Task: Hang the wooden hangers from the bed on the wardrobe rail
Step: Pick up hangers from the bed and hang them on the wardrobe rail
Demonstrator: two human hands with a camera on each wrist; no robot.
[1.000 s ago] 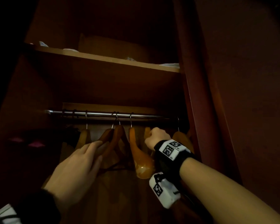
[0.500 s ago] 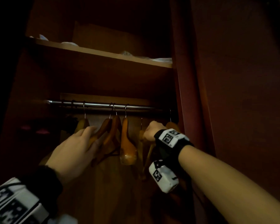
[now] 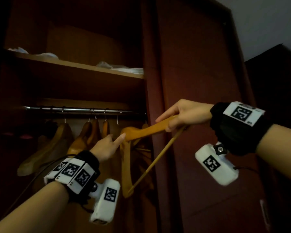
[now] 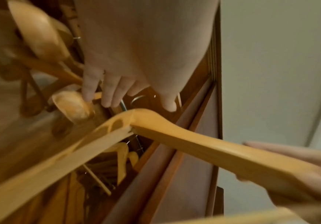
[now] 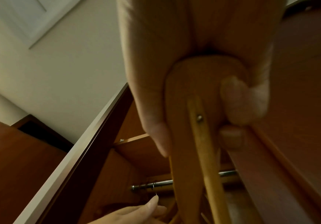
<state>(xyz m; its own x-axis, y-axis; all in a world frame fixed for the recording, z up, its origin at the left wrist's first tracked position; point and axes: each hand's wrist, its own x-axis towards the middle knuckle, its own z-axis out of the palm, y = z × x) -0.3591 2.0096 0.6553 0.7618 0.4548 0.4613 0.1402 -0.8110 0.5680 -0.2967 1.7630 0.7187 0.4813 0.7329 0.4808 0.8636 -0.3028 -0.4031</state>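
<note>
Dim red-brown wardrobe (image 3: 191, 81), sliding door pushed aside, wooden shelf (image 3: 77, 66) above a chrome rail (image 3: 77, 109) carrying several hangers (image 3: 64, 132) already hooked on. Right hand (image 3: 186, 115) pinching one shoulder tip of a wooden hanger (image 3: 146, 130), thumb on one face and fingers curled on the other, as the right wrist view confirms. Long axis running from that hold leftward and slightly down into the opening, neck end below the rail's right end, trouser bar (image 3: 158, 162) slanting down toward the far shoulder tip. Hook not discernible in the head view; apparently not yet over the rail. Left hand (image 3: 107, 147) nearer the neck, index finger (image 3: 120, 137) extended and touching or just beside the wood there, holding nothing; remaining fingers loosely bent. In the left wrist view, blurred fingertips (image 4: 106, 103) close to the rail and a metal hook.

Likely next: lift and turn the neck end upward so the hook clears the rail, left hand best placed to steer. Free rail only near the right end, between the hung hangers and the cabinet's side panel (image 3: 151, 81). Risk of knocking neighbouring hangers or the door edge.
</note>
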